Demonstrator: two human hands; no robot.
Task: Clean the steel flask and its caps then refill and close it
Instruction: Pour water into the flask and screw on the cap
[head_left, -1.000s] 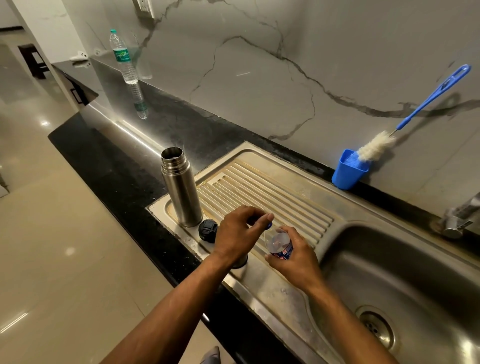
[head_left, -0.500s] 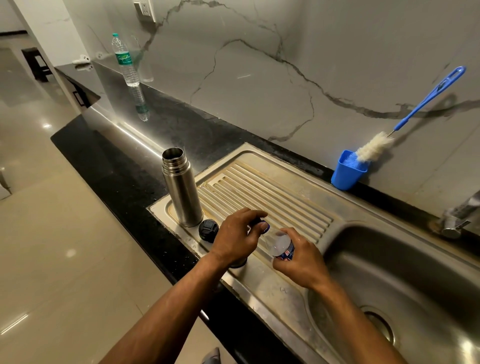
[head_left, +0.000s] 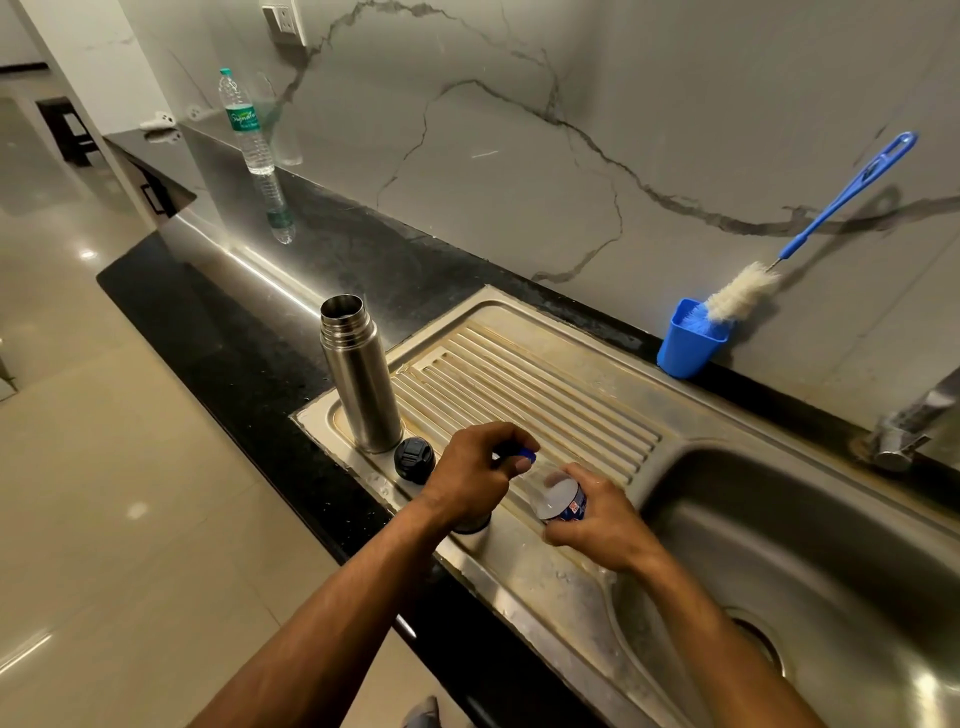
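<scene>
Steel flask stands upright, mouth open, at far-left corner of drainboard, no cap on it. Black inner cap lies on drainboard just beside flask base, toward viewer. A steel cup-type cap sits under L wrist, mostly hidden; little of it can be made out. L hand: fingers curled, fingertips pinching small blue bottle cap at neck of small clear bottle; cannot tell whether cap is on or off threads. R hand: fingers and thumb wrapped round lower body of that bottle, holding it tilted w/ neck toward L hand, above drainboard ribs. Bottle has blue label, partly covered by fingers. Sink basin to right, drain at lower right. Blue cup w/ bottle brush stands on black counter at back wall, brush handle leaning on marble. Tap at far right edge, partly cut off. Large water bottle, capped, upright, stands well apart at far left of counter.
</scene>
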